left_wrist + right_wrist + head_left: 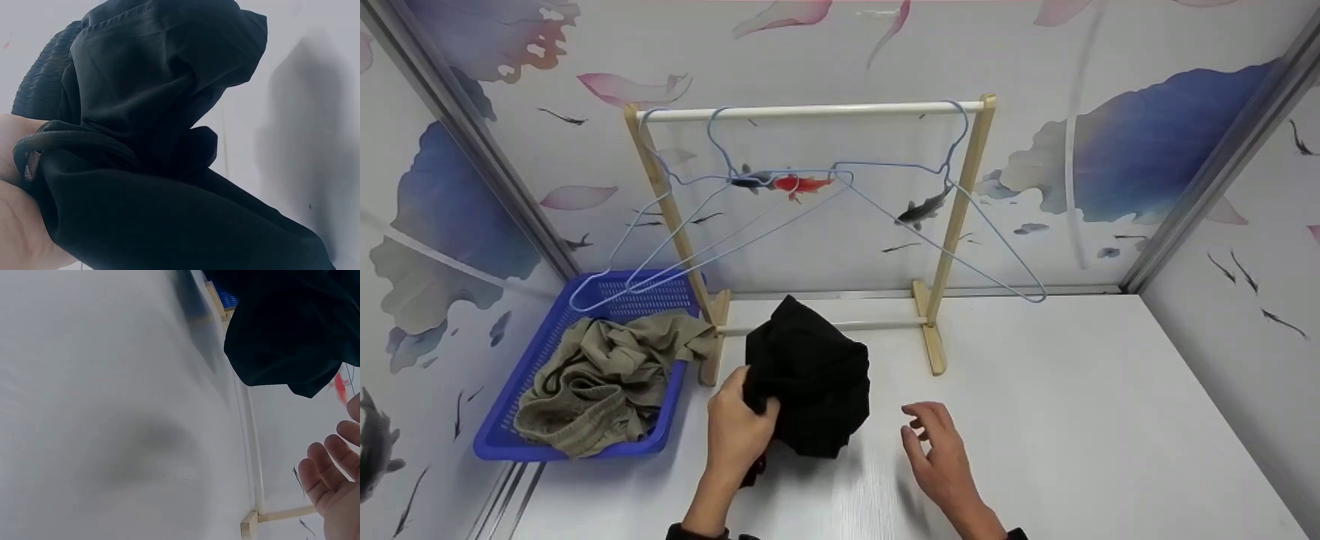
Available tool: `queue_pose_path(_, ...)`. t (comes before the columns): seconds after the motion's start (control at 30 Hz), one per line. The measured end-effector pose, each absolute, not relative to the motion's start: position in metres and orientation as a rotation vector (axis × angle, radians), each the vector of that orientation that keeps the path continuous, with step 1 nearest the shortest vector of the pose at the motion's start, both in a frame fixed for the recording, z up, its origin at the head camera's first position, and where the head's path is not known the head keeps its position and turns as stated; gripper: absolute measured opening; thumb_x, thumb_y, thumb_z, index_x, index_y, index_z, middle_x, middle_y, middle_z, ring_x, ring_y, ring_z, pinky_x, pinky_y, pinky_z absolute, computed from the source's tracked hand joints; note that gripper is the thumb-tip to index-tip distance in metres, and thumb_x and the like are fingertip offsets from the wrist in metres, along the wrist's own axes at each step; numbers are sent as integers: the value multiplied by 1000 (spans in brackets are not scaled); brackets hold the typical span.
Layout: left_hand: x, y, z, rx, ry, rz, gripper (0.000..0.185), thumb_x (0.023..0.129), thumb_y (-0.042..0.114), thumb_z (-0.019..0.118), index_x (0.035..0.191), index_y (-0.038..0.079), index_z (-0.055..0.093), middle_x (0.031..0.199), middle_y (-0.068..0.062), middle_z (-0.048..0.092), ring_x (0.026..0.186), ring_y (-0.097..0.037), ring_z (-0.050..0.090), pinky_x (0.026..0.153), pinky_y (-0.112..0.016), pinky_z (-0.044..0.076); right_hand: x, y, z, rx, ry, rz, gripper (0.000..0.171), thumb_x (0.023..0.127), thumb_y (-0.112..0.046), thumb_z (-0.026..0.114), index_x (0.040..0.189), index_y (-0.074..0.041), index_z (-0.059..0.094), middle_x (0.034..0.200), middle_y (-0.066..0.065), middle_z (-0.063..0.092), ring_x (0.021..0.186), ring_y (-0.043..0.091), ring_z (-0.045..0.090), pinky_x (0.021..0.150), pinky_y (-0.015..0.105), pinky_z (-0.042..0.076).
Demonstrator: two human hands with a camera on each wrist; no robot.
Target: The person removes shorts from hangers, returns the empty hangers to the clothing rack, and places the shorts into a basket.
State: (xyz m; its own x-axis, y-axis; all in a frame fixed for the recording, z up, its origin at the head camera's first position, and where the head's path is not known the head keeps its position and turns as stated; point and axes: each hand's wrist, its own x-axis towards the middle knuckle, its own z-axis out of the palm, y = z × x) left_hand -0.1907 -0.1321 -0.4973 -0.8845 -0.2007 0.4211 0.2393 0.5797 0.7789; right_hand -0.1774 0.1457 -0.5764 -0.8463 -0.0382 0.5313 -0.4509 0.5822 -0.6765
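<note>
My left hand (739, 435) grips a bunched pair of black drawstring pants (810, 375) by its left side, above the white table. Thumb and fingers close on the cloth. In the left wrist view, a ribbed elastic waistband (45, 79) and a looped cord (84, 138) with a metal tip show close to the hand. Further right, my right hand (941, 457) is apart from the pants, fingers loosely bent and holding nothing. The right wrist view has its spread fingers (320, 467) below the hanging dark cloth (287, 332).
Behind the pants stands a small wooden rack with a white rail (825, 110). Several blue wire hangers hang from it, one on the right (997, 229). At the left, a blue plastic basket (499, 448) contains khaki clothing (615, 375). Printed wall panels enclose the table (1080, 420).
</note>
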Motion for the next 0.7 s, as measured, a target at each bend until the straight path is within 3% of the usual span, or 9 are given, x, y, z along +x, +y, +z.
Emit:
queue_pose_path(0.2,-190,-145,-492,3,-2321,-1194,33,80,-4,74,113,-1,70,101,-16,76,87,-35,74,76,-52,58,-179,144,-575,383,-2371,1203,25,93,6,67,116,-4,68,113,6,62,91,23,66,72,37,57)
queue_pose_path(0.37,-191,-156,-487,11,-2272,-1163,35,80,-6,74,115,-3,70,104,-18,75,91,-36,73,77,-53,57,-178,142,-576,385,-2385,1209,23,94,5,67,116,-4,67,113,6,62,92,23,67,72,36,58)
queue_pose_path(0.6,-190,-171,-483,-6,-2219,-1095,34,82,-6,74,116,-5,69,99,-16,74,75,-30,71,64,-42,54,-177,142,-576,373,-2398,1218,21,95,4,66,115,-4,67,113,6,61,92,23,66,73,36,57)
queue_pose_path(0.7,-191,-176,-482,6,-2205,-1072,33,82,-6,74,115,-5,69,99,-17,74,76,-30,71,64,-42,53,-177,141,-576,365,-2406,1221,22,95,5,66,115,-4,68,113,6,61,92,21,66,73,36,57)
